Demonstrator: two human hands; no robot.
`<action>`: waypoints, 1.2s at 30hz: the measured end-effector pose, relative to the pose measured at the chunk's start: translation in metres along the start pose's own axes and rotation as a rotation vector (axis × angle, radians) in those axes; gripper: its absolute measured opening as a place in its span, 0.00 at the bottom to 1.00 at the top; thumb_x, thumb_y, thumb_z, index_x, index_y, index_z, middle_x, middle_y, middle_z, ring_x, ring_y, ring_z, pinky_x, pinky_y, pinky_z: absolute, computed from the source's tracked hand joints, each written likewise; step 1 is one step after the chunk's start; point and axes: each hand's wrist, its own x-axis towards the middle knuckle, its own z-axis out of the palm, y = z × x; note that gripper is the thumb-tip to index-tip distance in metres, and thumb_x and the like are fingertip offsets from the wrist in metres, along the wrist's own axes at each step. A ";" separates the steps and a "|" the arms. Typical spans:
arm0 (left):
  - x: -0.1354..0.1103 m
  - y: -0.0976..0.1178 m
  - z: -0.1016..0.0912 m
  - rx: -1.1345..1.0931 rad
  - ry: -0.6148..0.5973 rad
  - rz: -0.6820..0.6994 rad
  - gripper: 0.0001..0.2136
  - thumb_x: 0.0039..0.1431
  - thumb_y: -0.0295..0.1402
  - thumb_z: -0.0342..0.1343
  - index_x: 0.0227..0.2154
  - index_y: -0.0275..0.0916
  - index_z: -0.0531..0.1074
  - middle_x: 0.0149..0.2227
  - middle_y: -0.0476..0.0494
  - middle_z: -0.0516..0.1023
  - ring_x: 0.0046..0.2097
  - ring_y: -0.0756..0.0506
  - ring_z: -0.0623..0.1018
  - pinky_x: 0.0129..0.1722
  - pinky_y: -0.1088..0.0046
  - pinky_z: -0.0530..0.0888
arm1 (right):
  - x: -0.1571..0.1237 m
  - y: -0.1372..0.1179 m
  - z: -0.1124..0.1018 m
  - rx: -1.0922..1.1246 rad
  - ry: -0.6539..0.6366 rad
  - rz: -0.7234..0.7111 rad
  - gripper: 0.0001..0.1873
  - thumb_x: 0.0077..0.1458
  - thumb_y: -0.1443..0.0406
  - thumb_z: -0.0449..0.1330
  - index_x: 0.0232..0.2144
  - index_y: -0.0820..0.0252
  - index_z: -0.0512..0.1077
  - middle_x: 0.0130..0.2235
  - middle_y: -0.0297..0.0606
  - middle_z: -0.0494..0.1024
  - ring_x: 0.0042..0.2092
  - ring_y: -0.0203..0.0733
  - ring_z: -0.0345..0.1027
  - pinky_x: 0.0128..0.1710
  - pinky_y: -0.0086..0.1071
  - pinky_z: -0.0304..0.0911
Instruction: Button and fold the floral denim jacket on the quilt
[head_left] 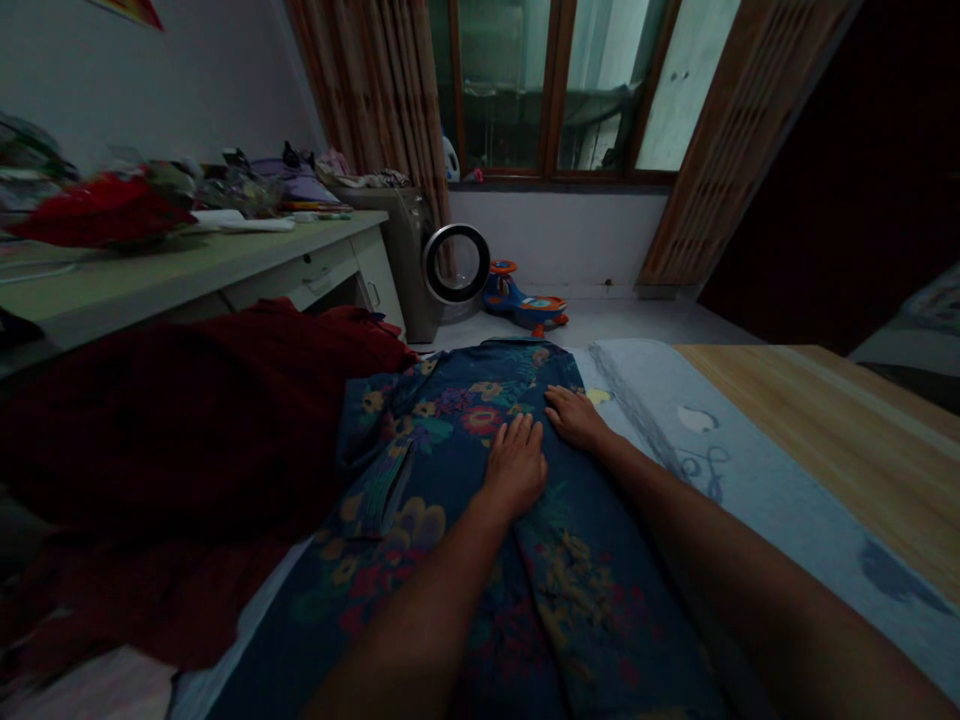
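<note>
A dark blue floral garment (450,480), which looks like a shirt or jacket, lies spread out in front of me with its collar end away from me. My left hand (517,465) rests flat on its middle, fingers stretched forward. Close by on the right, my right hand (576,415) lies on the garment near its right edge, fingers extended and pointing left. Neither hand grips the cloth. On the garment's left side a sleeve with a green-striped cuff (390,490) is folded over the front. The garment's near end runs out of view under my forearms.
Beneath the garment is a pale patterned sheet (675,430), bordered on the right by a wooden surface (847,410). Dark red cloth (187,430) is heaped on the left. Beyond are a cluttered desk (300,250), a washing machine with its round door (457,263) ajar, and a ride-on toy (521,300).
</note>
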 end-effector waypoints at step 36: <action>-0.009 0.009 -0.007 -0.009 -0.051 -0.069 0.24 0.67 0.36 0.43 0.64 0.39 0.57 0.69 0.36 0.53 0.69 0.39 0.52 0.66 0.57 0.53 | -0.247 -0.136 -0.046 0.155 -0.169 -0.094 0.30 0.66 0.54 0.47 0.67 0.52 0.53 0.70 0.46 0.47 0.70 0.54 0.38 0.65 0.58 0.38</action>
